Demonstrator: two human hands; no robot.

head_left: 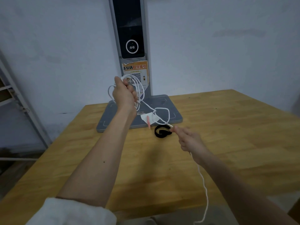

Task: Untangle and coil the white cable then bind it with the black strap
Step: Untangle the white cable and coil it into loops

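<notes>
Background: plain bluish wall, with a grey kiosk-type stand [129, 46] at the far edge of a wooden surface [227, 143]. It has an orange QR sticker on the post and a flat base plate with a scrap of white paper [150, 118] and something small and pink on it.
Left hand: left hand [124, 93] is raised over the far left part of the surface, fingers curled tight around a bunch of loops of the white cable [162, 109]. So that's gripping the coil so far, a few turns by the look of it.
Right hand: right hand [190, 140] is lower and nearer, to the right, pinching the cable between fingertips and feeding it. The free tail runs under the wrist and hangs off the near edge of the surface.
Cable between hands: not clean yet. There's one loose loop crossing over itself in mid-air above the base plate, looks like a twist or a soft knot, can't tell which.
Black strap: black strap [163, 131] is lying curled on the surface just beyond the right fingertips, untouched.
Progress: I'd call it roughly halfway on coiling. That crossing loop needs shaking out, the long tail needs winding in, and the strap step isn't started at all.
</notes>
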